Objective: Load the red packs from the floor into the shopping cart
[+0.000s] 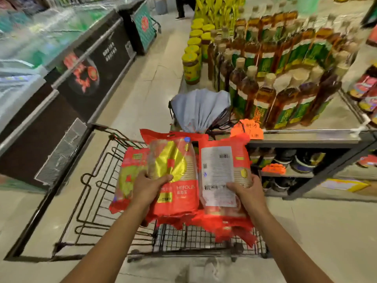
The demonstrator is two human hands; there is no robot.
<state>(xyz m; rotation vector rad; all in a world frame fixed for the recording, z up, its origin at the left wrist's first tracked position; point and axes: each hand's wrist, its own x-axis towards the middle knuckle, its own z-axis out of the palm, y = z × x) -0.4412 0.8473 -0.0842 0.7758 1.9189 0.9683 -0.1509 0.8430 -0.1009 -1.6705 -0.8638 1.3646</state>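
I hold a gold-fronted red plastic pack [176,194] and a white-labelled red plastic pack [219,170] side by side over the black wire shopping cart [183,237].
My left hand [150,185] curls its fingers round the first and my right hand [247,190] clamps the second. Under my fingers lie more red packs [230,225]. I judge both should go down flat on those, short of the grey-blue folded umbrella [201,109] beyond my fingertips.

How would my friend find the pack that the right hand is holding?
Look at the black wire shopping cart in the aisle, piled with red packs. The right hand grips the pack on the side nearest the bottle shelf. Only it shows a big white label with barcodes; its neighbour shows a gold shape.
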